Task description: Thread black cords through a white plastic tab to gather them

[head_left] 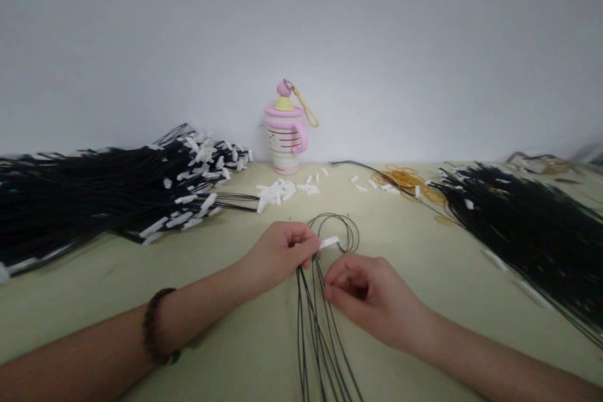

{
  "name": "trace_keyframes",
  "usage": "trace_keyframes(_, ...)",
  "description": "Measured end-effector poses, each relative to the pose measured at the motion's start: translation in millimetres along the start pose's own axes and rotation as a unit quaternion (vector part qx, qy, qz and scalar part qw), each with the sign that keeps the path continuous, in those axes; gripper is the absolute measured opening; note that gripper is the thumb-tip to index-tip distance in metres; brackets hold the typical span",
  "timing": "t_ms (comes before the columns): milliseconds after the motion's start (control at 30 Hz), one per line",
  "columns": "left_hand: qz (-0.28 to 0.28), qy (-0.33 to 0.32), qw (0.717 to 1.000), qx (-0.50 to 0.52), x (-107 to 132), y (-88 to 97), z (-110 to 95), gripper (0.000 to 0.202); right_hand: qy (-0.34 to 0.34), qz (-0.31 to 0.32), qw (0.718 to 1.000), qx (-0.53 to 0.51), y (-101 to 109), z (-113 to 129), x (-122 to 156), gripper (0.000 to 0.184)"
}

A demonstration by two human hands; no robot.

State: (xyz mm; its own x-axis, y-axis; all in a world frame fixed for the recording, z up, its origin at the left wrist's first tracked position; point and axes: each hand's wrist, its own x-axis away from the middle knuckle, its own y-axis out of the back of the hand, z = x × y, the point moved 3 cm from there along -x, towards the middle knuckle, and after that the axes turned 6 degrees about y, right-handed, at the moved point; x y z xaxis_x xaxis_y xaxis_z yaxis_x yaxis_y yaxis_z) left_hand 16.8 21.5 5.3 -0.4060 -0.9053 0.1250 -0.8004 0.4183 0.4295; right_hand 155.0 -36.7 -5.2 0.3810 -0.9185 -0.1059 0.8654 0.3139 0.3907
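Observation:
My left hand (288,248), a dark beaded bracelet (153,326) on its wrist, pinches several thin black wires (311,308) near a small white connector (330,242). Beyond the fingers the wires curl into a loop (351,226) lying over the table. Downward they fan out toward the front edge of the view. My right hand (365,298) is close by on the right, thumb and forefinger closed at the rightmost wire; its remaining fingers are curled.
A big bundle of black wires with white ends (108,182) lies left, another bundle (532,232) right. Loose white connectors (277,191), yellow rubber bands (402,181) and a pink-and-white cup (285,138) with a strap stand or lie along the wall (424,44).

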Motion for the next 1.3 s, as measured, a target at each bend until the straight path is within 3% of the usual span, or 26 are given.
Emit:
trace_keyframes(167, 0.000, -0.001, 1.000, 0.013, 3, 0.0, -1, 0.021, -0.062, 0.008, 0.985, -0.160, -5, -6, -1, 0.015)
trace_keyframes(367, 0.000, 0.010, 1.000, 0.026, 0, 0.8, 2, 0.025, -0.081, 0.093, 0.942, -0.312, 30, 14, -4, 0.009)
trace_keyframes(433, 0.003, 0.019, 0.999, 0.031, 0, 0.9, 4, 0.025, -0.053, 0.023, 0.937, -0.344, 58, 25, -5, 0.013)
trace_keyframes(500, 0.005, 0.025, 0.999, 0.031, -1, 1.1, 4, 0.025, 0.006, -0.100, 0.937, -0.334, 92, 34, -4, 0.021)
trace_keyframes(600, -0.002, 0.020, 1.000, 0.021, 0, 1.7, 4, 0.025, 0.077, -0.276, 0.916, -0.282, 140, 44, 1, 0.045)
trace_keyframes(700, -0.007, 0.015, 1.000, 0.023, 0, 1.9, 4, 0.025, 0.128, -0.358, 0.892, -0.247, 172, 47, 3, 0.029)
trace_keyframes(767, -0.005, 0.021, 0.999, 0.030, 0, 1.6, 4, 0.024, 0.160, -0.378, 0.889, -0.205, 179, 45, 1, 0.020)
trace_keyframes(867, -0.003, 0.029, 0.999, 0.034, 0, 1.4, 4, 0.024, 0.156, -0.357, 0.920, -0.050, 158, 36, -3, 0.011)
trace_keyframes(967, -0.010, 0.029, 0.999, 0.035, -1, 2.0, 6, 0.026, 0.116, -0.287, 0.951, 0.022, 108, 18, -4, 0.012)
trace_keyframes(1000, -0.013, 0.028, 0.999, 0.037, -2, 2.4, 6, 0.027, 0.096, -0.233, 0.964, 0.089, 88, 13, -4, 0.016)
trace_keyframes(1133, -0.018, 0.025, 0.999, 0.041, -4, 3.5, 8, 0.029, 0.138, -0.102, 0.957, 0.232, 30, 1, 1, 0.023)
trace_keyframes(1300, -0.009, 0.019, 0.999, 0.027, -3, 2.3, 6, 0.030, 0.158, -0.080, 0.944, 0.280, 21, -1, 3, 0.022)
